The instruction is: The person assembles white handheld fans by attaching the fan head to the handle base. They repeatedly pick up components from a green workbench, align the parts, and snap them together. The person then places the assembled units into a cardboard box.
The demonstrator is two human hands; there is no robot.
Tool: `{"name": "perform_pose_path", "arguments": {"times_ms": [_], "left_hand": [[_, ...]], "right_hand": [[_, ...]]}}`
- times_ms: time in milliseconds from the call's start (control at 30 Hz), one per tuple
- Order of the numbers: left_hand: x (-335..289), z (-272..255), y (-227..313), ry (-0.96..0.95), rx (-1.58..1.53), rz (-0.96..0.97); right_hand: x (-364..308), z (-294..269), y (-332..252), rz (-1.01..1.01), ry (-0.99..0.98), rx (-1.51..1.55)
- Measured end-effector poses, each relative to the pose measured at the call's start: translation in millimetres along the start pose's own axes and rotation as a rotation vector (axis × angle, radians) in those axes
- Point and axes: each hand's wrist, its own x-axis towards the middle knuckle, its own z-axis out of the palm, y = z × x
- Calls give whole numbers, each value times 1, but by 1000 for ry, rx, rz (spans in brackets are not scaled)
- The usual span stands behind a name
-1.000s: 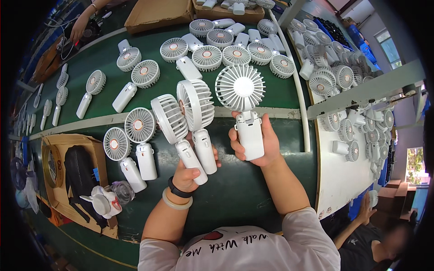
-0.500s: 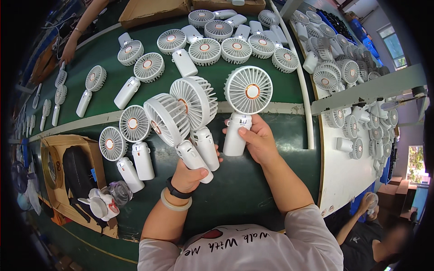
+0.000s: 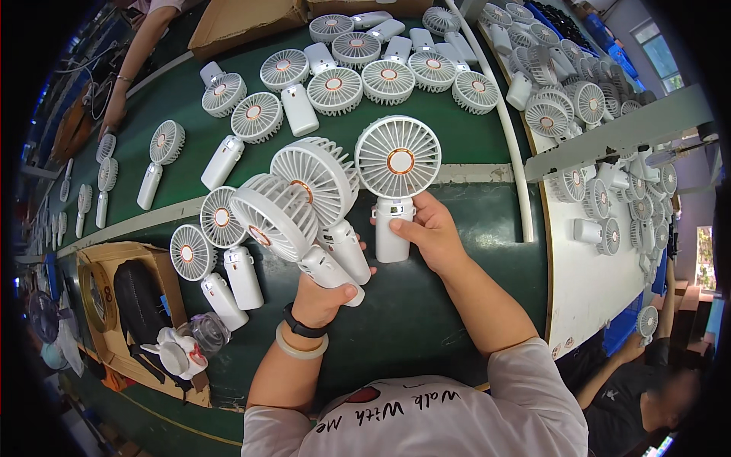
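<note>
My left hand [image 3: 326, 301] is wrapped round the handles of two white handheld fans, a front one [image 3: 274, 217] and one just behind it [image 3: 316, 179]. Both tilt to the left. A third handheld fan [image 3: 398, 160] stands upright in my right hand [image 3: 432, 232], with my thumb on the top of its handle. Its round grille, with a copper-coloured ring at the centre, faces me and comes close to the rear left-hand fan. Left of my left hand, two more fans, one [image 3: 192, 253] beside another [image 3: 221, 217], lie on the green bench [image 3: 426, 327].
Many fans lie on the green belt [image 3: 304, 129] ahead. A white rail [image 3: 506, 137] separates it from a white table [image 3: 586, 297] with piled fans. At left are a cardboard tray [image 3: 175, 297] and a clear-lidded cup [image 3: 183, 354]. Co-workers' arms show upper left and lower right.
My right hand has brought its fan a little left, nearer to the two in my left hand. At lower right, the co-worker's fan has moved down and right.
</note>
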Motion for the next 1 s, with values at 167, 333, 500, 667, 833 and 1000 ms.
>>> {"name": "perform_pose_path", "arguments": {"times_ms": [167,333,500,667,833,1000], "left_hand": [[2,13,5,42,-63,27],[-4,-3,6,-224,-302,-44],[-4,5,14,-205,-370,14],[-8,-2,8,-174,-341,6],[-9,3,8,-121,-303,-25],[-6,9,20,-75,-258,51]], "right_hand": [[-4,4,4,-5,16,-67],[-21,34,-14,-431,-162,-902],[-25,47,-27,-557,-27,-899],[-16,50,-20,-833,70,-1042],[-17,52,-13,-812,105,-1128],[-43,28,-3,-426,-429,-961]]}}
